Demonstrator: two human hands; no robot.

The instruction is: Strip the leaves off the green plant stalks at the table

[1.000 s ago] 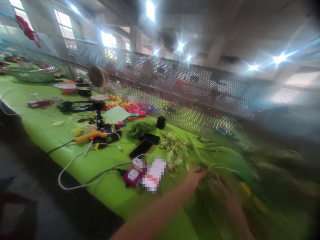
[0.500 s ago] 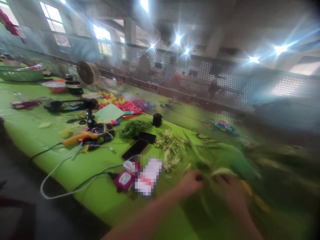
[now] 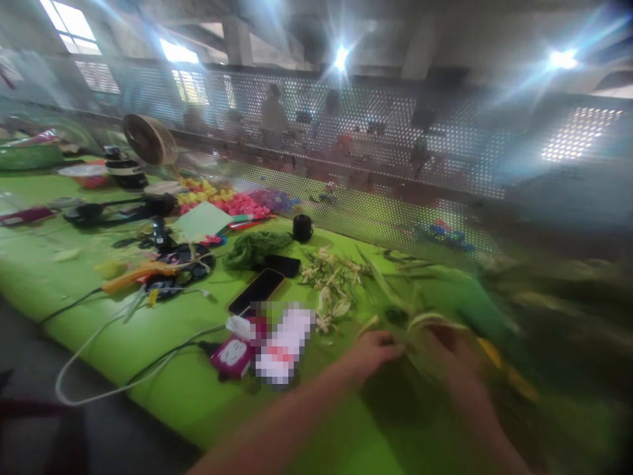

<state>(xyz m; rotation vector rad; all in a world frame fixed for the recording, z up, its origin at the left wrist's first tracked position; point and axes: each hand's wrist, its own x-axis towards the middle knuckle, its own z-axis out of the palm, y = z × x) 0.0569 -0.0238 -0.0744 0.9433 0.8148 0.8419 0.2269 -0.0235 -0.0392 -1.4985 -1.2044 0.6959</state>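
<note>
My left hand [image 3: 376, 353] is closed, thumb and fingertips pinched together at the end of a pale green leaf-like strip [image 3: 435, 319]. Close to its right, my right hand [image 3: 457, 359] is curled around the same strip, which arches over its fingers; blur hides the exact grip. Both hands are just above the green tabletop [image 3: 321, 422]. Beyond my left hand lies a pile of pale yellow-green flower-like pieces [image 3: 329, 284]. A long green leaf strip [image 3: 386, 284] slants down toward my hands.
Left of my hands are a magenta power socket [image 3: 231, 356], a phone [image 3: 257, 291], a blurred-out pink and white item [image 3: 285, 346] and an orange-handled tool [image 3: 138, 274] with cords. Farther back are green netting [image 3: 254, 249], a black cup [image 3: 302, 228], a fan [image 3: 148, 140] and a perforated partition [image 3: 376, 152].
The view has shifted slightly, so the table items appear farther left. My hands stay close together, and the strip between them now arches more over my right hand.
</note>
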